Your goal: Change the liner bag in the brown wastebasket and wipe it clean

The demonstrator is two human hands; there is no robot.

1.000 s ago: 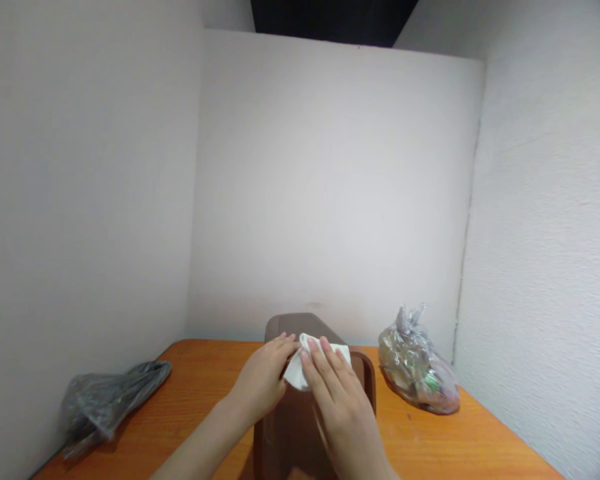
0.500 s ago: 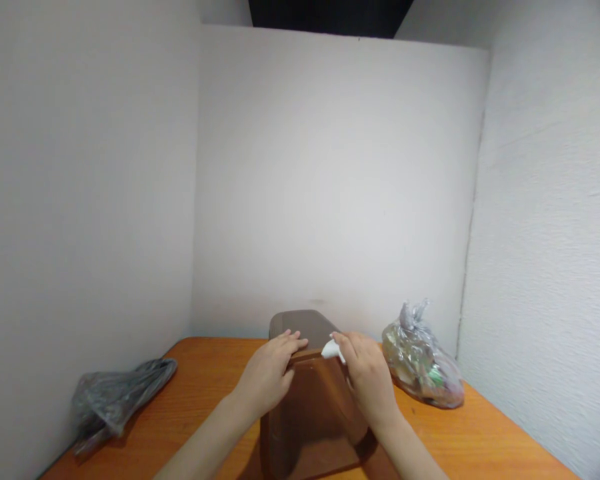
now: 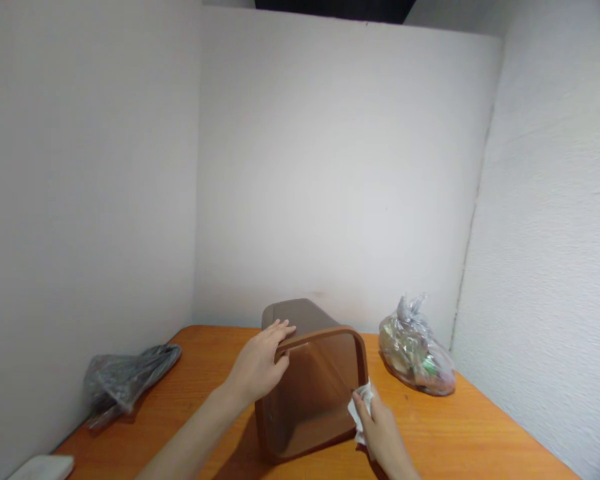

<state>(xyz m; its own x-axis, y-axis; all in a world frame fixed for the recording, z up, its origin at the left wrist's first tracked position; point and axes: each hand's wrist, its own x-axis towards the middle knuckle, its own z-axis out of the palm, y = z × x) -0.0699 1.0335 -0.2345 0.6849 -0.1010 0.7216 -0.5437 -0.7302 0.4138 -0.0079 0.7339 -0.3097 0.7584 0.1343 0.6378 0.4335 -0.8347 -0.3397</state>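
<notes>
A brown plastic bin [image 3: 313, 337] lies on its side on the wooden table, its open mouth facing me. My left hand [image 3: 263, 360] grips the upper left of its rim, the thumb inside and the fingers over the outer wall. At the lower right of the rim, my right hand [image 3: 375, 420] is closed on a crumpled white tissue [image 3: 359, 421]. The tissue wraps over the rim edge there and touches it. My right fingertips are partly hidden by the tissue.
A tied clear plastic bag [image 3: 415, 350] with mixed contents stands on the table [image 3: 460, 433] at the right. A crumpled grey plastic bag [image 3: 127, 380] lies at the left. A white flat object [image 3: 43, 468] shows at the lower left corner. White walls enclose the table.
My right hand with the tissue has moved from the top of the rim down its right side. The left hand stays on the upper left rim. The view has tilted slightly downward.
</notes>
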